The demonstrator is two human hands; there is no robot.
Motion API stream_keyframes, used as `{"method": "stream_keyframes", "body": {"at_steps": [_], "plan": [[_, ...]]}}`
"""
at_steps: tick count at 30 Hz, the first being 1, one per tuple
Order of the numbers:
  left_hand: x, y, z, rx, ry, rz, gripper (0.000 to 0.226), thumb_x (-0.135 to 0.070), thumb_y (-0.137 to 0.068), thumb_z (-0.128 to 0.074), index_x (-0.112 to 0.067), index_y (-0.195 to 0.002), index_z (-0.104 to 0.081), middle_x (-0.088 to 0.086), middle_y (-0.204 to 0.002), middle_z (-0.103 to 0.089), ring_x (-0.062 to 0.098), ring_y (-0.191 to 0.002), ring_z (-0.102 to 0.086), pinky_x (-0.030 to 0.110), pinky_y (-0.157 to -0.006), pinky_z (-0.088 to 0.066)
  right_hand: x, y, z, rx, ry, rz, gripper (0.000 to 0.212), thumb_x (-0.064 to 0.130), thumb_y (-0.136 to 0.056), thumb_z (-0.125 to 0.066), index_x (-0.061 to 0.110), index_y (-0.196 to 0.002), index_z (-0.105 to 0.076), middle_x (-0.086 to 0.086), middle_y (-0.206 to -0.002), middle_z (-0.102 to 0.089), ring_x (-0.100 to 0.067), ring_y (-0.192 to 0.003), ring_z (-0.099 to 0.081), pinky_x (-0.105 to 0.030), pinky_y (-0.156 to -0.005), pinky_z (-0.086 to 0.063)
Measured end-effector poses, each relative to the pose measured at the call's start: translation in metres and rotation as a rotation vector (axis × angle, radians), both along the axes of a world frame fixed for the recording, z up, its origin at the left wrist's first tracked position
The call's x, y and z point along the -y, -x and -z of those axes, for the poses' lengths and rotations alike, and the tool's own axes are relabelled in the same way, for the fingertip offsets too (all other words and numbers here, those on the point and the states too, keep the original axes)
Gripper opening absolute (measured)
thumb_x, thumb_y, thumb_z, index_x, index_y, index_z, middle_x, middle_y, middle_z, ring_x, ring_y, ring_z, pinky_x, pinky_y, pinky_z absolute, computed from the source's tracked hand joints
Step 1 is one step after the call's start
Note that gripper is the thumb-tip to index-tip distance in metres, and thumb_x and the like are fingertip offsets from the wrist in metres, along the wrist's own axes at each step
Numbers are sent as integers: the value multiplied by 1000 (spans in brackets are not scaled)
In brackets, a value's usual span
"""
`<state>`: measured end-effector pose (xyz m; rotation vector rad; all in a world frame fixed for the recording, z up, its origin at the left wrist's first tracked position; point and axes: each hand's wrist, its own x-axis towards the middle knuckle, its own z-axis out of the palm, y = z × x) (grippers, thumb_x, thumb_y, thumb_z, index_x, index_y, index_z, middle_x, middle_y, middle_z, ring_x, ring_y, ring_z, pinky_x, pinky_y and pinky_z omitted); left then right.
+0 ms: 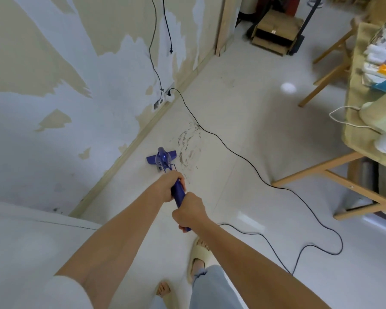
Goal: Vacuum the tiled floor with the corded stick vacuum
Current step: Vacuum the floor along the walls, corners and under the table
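A blue stick vacuum (164, 160) stands on the pale tiled floor (243, 121), its flat head close to the wall's skirting. Both hands grip its blue handle: my left hand (171, 186) holds it higher up toward the body, my right hand (188, 211) wraps the handle's end just behind. A patch of brown dirt smears (188, 143) lies on the tiles right of the vacuum head. The black cord (239, 155) runs from a wall socket strip (168, 97) across the floor and loops back to my right side.
A wall with peeling paint (76, 85) runs along the left. A wooden trestle table (366, 121) with assorted items stands at right, its legs on the floor. Cardboard boxes (274, 32) sit at the far end. My slippered feet (200, 257) are below the hands.
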<state>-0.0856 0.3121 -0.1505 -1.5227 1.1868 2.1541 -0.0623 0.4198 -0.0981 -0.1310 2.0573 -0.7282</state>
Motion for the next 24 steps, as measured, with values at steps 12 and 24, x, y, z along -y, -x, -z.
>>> {"method": "stream_keyframes", "body": {"at_steps": [12, 24], "plan": [[42, 94, 30, 41, 33, -119, 20, 0, -88, -47, -7, -70, -44, 2, -38, -45, 14, -46, -39, 27, -50, -40, 42, 94, 25, -15, -45, -92, 30, 0, -82, -54, 9, -109, -44, -4, -86, -48, -17, -49, -50, -27, -51, -50], [47, 124, 4, 38, 20, -84, 23, -1, -82, -46, -6, -60, -45, 4, -38, -45, 16, -45, -42, 26, -50, -39, 45, 133, 1, -25, -51, -119, 27, -2, -82, -53, 10, -102, -39, -3, -73, -47, -16, -52, -52, -24, -43, -47]]}}
